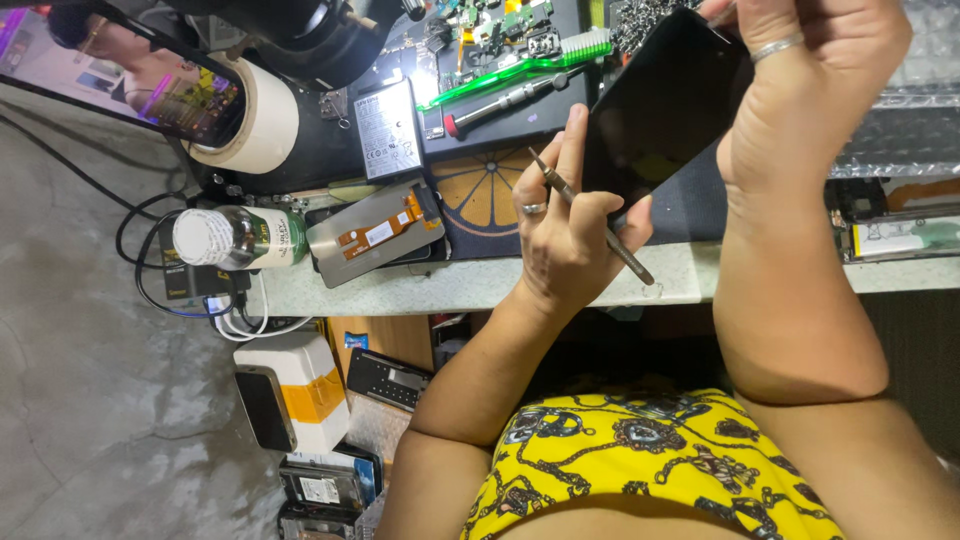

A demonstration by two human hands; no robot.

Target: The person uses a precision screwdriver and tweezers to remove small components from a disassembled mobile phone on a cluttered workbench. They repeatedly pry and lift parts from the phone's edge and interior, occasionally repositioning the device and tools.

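Phone (655, 100) raised above bench (450, 285), gripped by both hands. Left hand (560, 235) fingers pinching thin metal tool (590, 220); right hand (800, 70) fingers clamping phone top.

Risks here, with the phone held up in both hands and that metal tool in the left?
1. The left hand grips both the thin tool and the dark phone; the tool may slip and scratch it.
2. The phone is held in the air above the counter edge, steadied by the right hand; a slip may drop it.
3. The bottle lies beside a loose screen panel; it might roll.
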